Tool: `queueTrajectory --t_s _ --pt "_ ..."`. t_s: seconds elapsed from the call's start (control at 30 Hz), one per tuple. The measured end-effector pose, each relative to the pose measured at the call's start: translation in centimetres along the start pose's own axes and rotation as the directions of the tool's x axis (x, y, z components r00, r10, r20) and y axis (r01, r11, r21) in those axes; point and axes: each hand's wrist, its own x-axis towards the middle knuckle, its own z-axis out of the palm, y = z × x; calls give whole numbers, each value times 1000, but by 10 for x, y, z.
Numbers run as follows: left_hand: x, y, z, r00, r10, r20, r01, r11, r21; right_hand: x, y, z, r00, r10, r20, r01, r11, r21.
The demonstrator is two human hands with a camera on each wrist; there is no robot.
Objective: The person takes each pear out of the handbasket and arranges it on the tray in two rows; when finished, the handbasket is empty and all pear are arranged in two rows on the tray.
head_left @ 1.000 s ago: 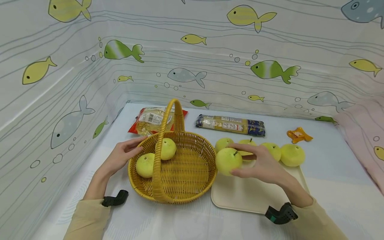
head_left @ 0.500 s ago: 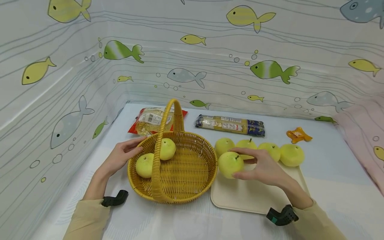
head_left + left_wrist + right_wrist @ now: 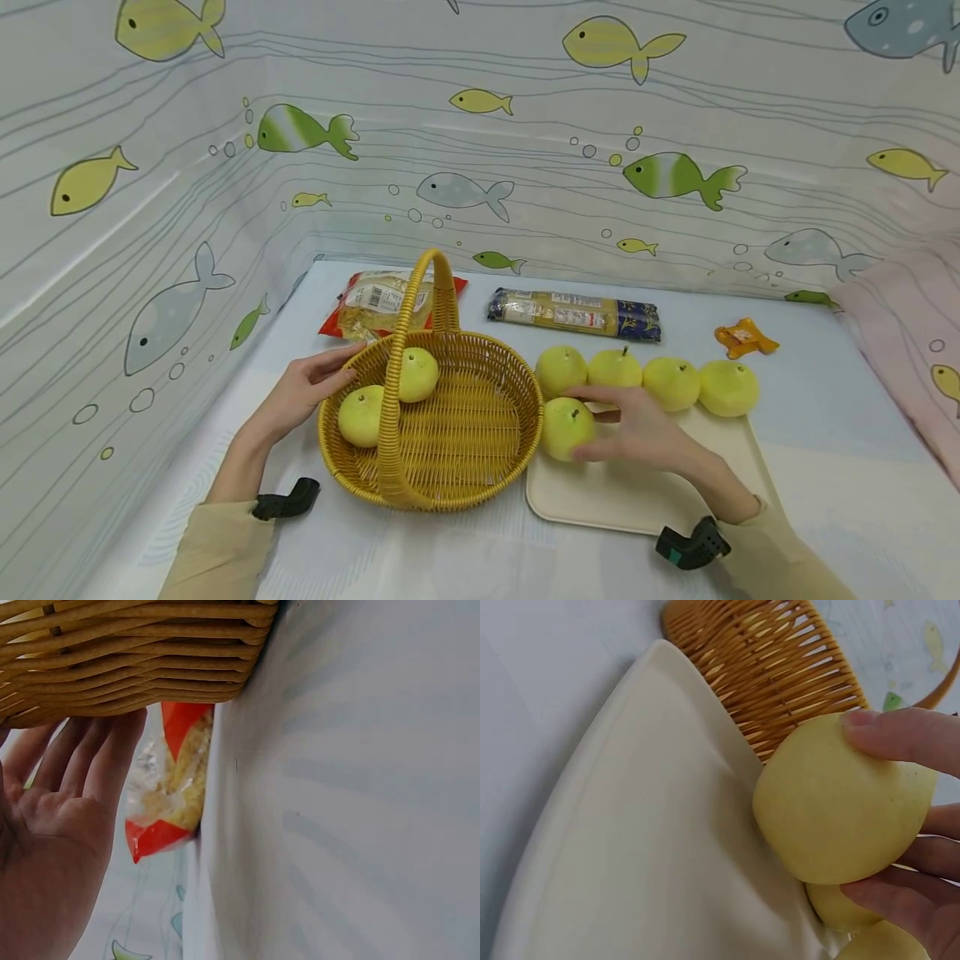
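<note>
My right hand (image 3: 633, 429) holds a yellow-green pear (image 3: 844, 799) between thumb and fingers, low over the left part of a cream tray (image 3: 600, 498). The pear is close beside the right wall of a yellow wicker basket (image 3: 465, 433). At the basket's left side is my left hand (image 3: 303, 387), whose extended fingers (image 3: 112, 757) touch the woven wall. Two pears, one in front (image 3: 362, 417) and one behind (image 3: 420, 375), lie in the left of the basket, partly covered by its tall handle. Several more pears (image 3: 671, 383) line the tray's far side.
Behind the basket lies a red-and-clear food bag (image 3: 375, 302). A long packet with dark blue ends (image 3: 573, 314) is at the back middle, and a small orange wrapped packet (image 3: 746, 337) at the back right. A fish-patterned curtain encloses the back and left.
My right hand has moved down and nearer with the pear, which is now lower, over the tray beside the basket. The left hand and basket stay put.
</note>
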Motion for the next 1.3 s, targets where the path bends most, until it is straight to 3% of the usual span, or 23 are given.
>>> queueTrajectory --t_s 0.67,0.93,1.3 --pt "0 2 0 1000 4 1 -4 1000 -10 -1 1 -6 994 -19 104 19 1000 2" --pt "1 2 1 1000 0 -2 0 1000 1 -3 3 -7 995 -26 94 34 996 -80" --pt "0 0 2 1000 -4 -5 4 1000 -8 -2 6 -8 996 -20 89 29 995 -94"
